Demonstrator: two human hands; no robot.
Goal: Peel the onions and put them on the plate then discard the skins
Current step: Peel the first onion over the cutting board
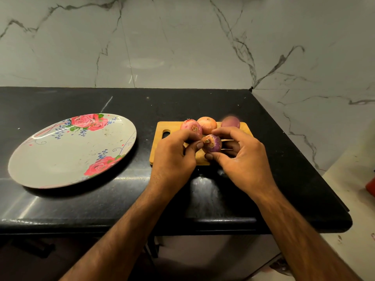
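Our left hand and right hand meet mid-frame above the cutting board. Right fingers cup a small purple onion; the left pinches near its root end. Judged firm, light, skin brittle: start peeling at the root. The plate sits at frame left on the counter.

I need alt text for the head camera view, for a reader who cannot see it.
Two hands hold a purple onion over a wooden cutting board: the left hand pinches its root end, the right hand grips it. Three more onions lie on the board, and a flowered plate sits left of it on the black counter.
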